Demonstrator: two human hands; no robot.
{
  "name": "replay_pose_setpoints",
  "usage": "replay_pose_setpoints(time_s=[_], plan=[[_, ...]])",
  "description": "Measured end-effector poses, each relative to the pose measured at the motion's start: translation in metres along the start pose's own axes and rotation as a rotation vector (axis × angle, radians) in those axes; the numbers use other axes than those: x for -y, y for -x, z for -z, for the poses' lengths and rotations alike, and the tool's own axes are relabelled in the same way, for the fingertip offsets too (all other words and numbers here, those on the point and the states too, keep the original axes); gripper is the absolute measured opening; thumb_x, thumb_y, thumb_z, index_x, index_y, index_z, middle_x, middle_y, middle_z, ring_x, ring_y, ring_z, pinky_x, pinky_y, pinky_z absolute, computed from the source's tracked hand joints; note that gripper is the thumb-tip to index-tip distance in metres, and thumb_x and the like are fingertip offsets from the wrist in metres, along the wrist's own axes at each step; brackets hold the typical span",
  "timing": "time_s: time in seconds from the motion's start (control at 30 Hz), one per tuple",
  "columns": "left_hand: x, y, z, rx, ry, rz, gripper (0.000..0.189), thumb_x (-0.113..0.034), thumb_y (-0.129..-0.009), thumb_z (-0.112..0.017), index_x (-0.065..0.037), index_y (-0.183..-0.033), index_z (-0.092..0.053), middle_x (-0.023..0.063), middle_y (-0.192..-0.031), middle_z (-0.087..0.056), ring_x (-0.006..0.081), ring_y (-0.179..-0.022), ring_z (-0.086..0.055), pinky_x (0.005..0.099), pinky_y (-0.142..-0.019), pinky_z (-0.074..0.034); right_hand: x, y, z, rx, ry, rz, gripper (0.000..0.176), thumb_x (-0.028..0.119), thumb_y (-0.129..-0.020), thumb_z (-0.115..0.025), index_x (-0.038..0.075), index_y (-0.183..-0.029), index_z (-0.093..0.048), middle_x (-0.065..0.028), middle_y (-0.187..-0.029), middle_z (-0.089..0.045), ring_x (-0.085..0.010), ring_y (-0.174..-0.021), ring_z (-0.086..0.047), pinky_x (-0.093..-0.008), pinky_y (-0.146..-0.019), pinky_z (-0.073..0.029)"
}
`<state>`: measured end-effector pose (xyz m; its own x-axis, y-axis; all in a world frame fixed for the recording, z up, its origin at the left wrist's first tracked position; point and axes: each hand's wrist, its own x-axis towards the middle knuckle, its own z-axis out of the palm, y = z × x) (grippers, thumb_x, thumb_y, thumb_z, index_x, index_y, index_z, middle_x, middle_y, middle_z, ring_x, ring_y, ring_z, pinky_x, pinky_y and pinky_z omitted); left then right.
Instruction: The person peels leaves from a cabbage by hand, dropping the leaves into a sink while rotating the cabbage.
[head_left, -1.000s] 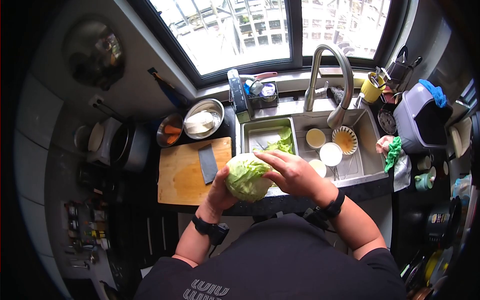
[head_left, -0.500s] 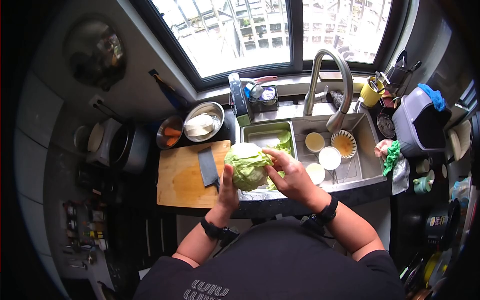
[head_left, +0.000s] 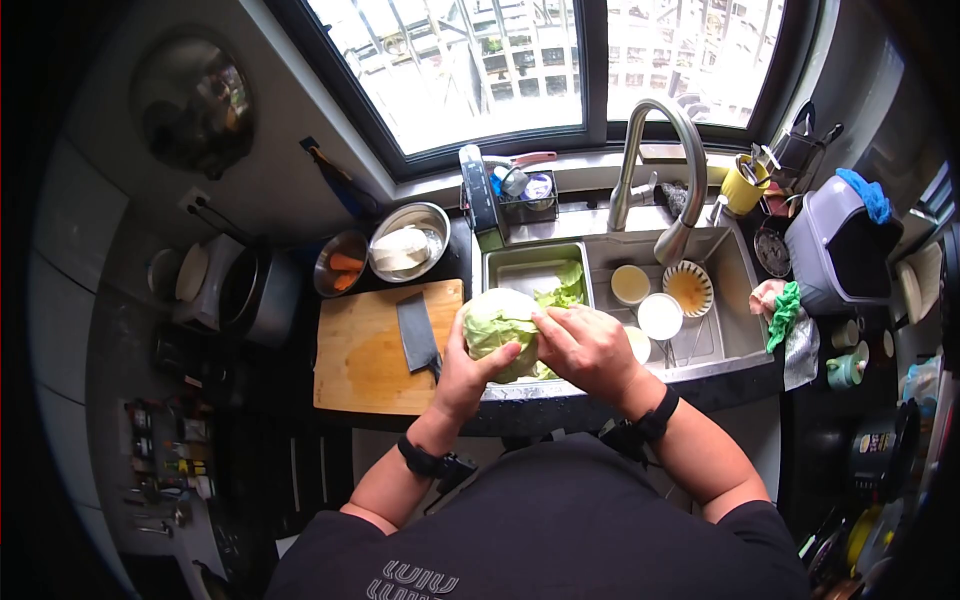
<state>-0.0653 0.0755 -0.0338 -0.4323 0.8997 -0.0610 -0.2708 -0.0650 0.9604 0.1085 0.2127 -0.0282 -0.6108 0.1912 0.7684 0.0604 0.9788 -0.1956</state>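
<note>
A pale green cabbage is held up over the front of the steel basin in the sink's left side. My left hand cups it from the left and below, with the thumb across its front. At its right side, my right hand has curled fingers pressed against the outer leaves; the fingertips are partly hidden. Loose cabbage leaves lie in the basin behind and below the cabbage. Left of my left hand, a cleaver rests on the wooden cutting board.
Several bowls, including a ribbed one, sit in the right sink bowl under the faucet. Beyond the board stand a metal bowl with a white block and one with orange pieces. A grey bin stands at right.
My left hand has rolled round the cabbage, its thumb now across the front. My right fingers have closed in from a spread pose onto the cabbage's right side.
</note>
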Motion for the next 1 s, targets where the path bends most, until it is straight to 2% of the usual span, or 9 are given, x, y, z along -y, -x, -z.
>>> replay_pose_setpoints(time_s=[0.13, 0.2, 0.3, 0.43, 0.5, 0.63, 0.9, 0.97, 1.0], plan=[[-0.008, -0.003, -0.002, -0.002, -0.089, -0.021, 0.082, -0.019, -0.083, -0.091, -0.001, -0.148, -0.045, 0.0110, -0.132, -0.064, 0.0190, -0.122, -0.062, 0.0355, -0.106, -0.052, 0.003, 0.000, -0.002, 0.002, -0.097, -0.116, 0.023, 0.010, -0.090, -0.071, 0.000, -0.111, -0.071, -0.0138, -0.093, -0.073, -0.0298, -0.077, -0.073, -0.0393, -0.071, -0.061], [-0.011, -0.003, -0.003, -0.014, -0.093, -0.014, 0.081, -0.019, -0.083, -0.091, 0.000, -0.147, -0.046, 0.0108, -0.132, -0.064, 0.0186, -0.121, -0.062, 0.0351, -0.105, -0.052, 0.007, -0.001, -0.003, 0.005, -0.257, -0.382, 0.021, 0.008, -0.092, -0.071, 0.000, -0.111, -0.071, -0.0139, -0.094, -0.074, -0.0305, -0.077, -0.073, -0.0388, -0.070, -0.061], [-0.010, -0.003, -0.002, -0.020, -0.089, -0.010, 0.081, -0.020, -0.082, -0.092, 0.000, -0.147, -0.046, 0.0108, -0.131, -0.064, 0.0183, -0.120, -0.063, 0.0346, -0.104, -0.053, 0.010, -0.001, -0.004, 0.003, -0.234, -0.347, 0.024, 0.006, -0.092, -0.073, 0.001, -0.115, -0.071, -0.0170, -0.100, -0.074, -0.0357, -0.082, -0.074, -0.0403, -0.072, -0.062], [-0.007, -0.003, 0.001, 0.004, -0.135, -0.020, 0.084, -0.021, -0.081, -0.093, 0.000, -0.147, -0.046, 0.0113, -0.131, -0.065, 0.0185, -0.119, -0.064, 0.0342, -0.103, -0.053, 0.008, -0.004, -0.005, -0.006, -0.215, -0.310, 0.024, 0.006, -0.091, -0.074, 0.001, -0.114, -0.070, -0.0168, -0.102, -0.074, -0.0355, -0.083, -0.074, -0.0408, -0.072, -0.062], [-0.008, -0.002, 0.001, 0.017, -0.157, -0.032, 0.084, -0.021, -0.081, -0.093, 0.000, -0.148, -0.045, 0.0116, -0.131, -0.065, 0.0187, -0.119, -0.064, 0.0340, -0.103, -0.054, 0.000, 0.002, -0.008, 0.056, -0.192, -0.224, 0.030, 0.009, -0.091, -0.072, 0.000, -0.120, -0.068, -0.0154, -0.104, -0.074, -0.0325, -0.086, -0.075, -0.0397, -0.075, -0.062], [-0.010, -0.001, -0.001, 0.004, -0.213, -0.058, 0.089, -0.022, -0.079, -0.094, 0.001, -0.149, -0.044, 0.0132, -0.133, -0.064, 0.0195, -0.121, -0.064, 0.0345, -0.105, -0.053, 0.001, 0.006, -0.008, 0.161, -0.103, -0.206, 0.034, 0.011, -0.091, -0.071, 0.001, -0.124, -0.067, -0.0158, -0.105, -0.074, -0.0326, -0.090, -0.075, -0.0404, -0.078, -0.062], [-0.010, 0.002, 0.005, 0.019, -0.441, -0.071, 0.101, -0.017, -0.077, -0.096, 0.002, -0.155, -0.036, 0.0147, -0.136, -0.062, 0.0207, -0.124, -0.063, 0.0353, -0.106, -0.053, 0.000, 0.001, -0.007, 0.220, -0.461, -0.590, 0.033, 0.011, -0.087, -0.069, 0.000, -0.117, -0.070, -0.0222, -0.102, -0.072, -0.0422, -0.092, -0.070, -0.0468, -0.085, -0.057], [-0.016, 0.004, -0.002, 0.007, -0.445, -0.089, 0.102, -0.029, -0.074, -0.097, 0.002, -0.153, -0.040, 0.0177, -0.135, -0.064, 0.0217, -0.122, -0.065, 0.0357, -0.104, -0.054, 0.002, 0.002, -0.008, 0.191, -0.453, -0.585, 0.032, 0.011, -0.087, -0.069, 0.000, -0.117, -0.070, -0.0219, -0.101, -0.072, -0.0419, -0.092, -0.070, -0.0467, -0.084, -0.057], [-0.016, 0.003, -0.002, 0.005, -0.444, -0.090, 0.102, -0.029, -0.074, -0.097, 0.002, -0.153, -0.040, 0.0177, -0.135, -0.064, 0.0217, -0.122, -0.065, 0.0357, -0.104, -0.054, 0.003, 0.003, -0.008, 0.162, -0.443, -0.582, 0.032, 0.011, -0.087, -0.068, 0.001, -0.117, -0.070, -0.0215, -0.101, -0.072, -0.0416, -0.092, -0.070, -0.0467, -0.083, -0.057]])
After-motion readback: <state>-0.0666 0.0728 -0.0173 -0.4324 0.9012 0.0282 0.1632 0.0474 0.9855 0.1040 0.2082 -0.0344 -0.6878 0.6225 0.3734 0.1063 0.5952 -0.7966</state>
